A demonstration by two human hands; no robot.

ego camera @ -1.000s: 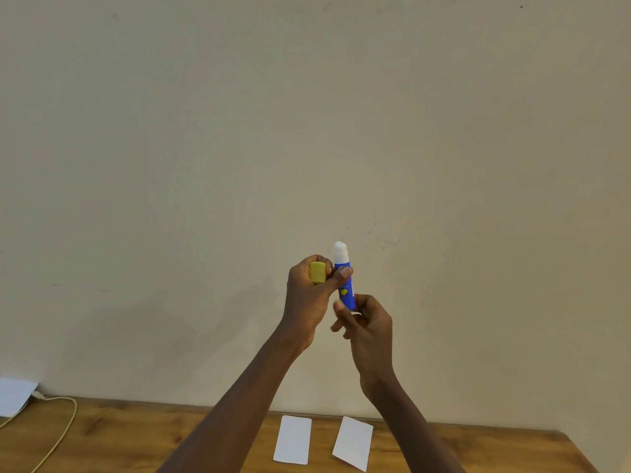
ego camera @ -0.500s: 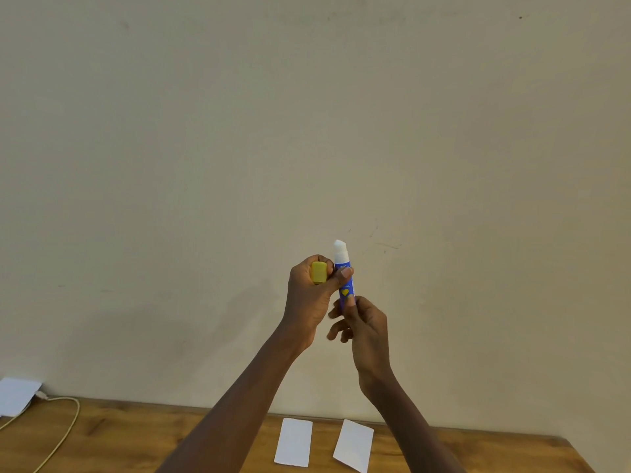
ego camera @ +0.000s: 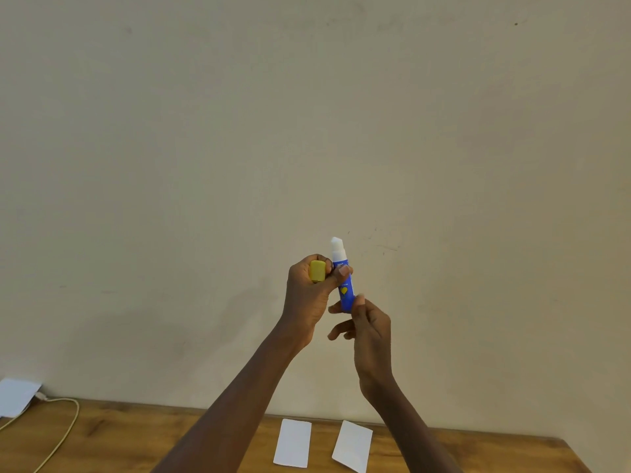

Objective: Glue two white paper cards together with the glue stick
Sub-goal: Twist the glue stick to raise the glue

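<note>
A blue glue stick (ego camera: 344, 285) stands upright in the air in front of the wall, its white glue tip bare at the top. My left hand (ego camera: 309, 295) grips its upper barrel with thumb and finger and also holds the yellow cap (ego camera: 317, 271) in the same hand. My right hand (ego camera: 370, 331) pinches the stick's bottom end with thumb and forefinger. Two white paper cards lie flat on the wooden table below: the left card (ego camera: 293, 442) and the right card (ego camera: 352, 446), side by side with a gap between them.
The wooden table (ego camera: 119, 435) runs along the bottom against a plain beige wall. A white cable (ego camera: 56, 435) and a white sheet (ego camera: 15, 396) lie at the far left. The table's right corner sits near the lower right.
My right hand's fingers have shifted around the stick's base, as if turning it. The white glue tip stands slightly higher out of the barrel. My left hand has stayed still.
</note>
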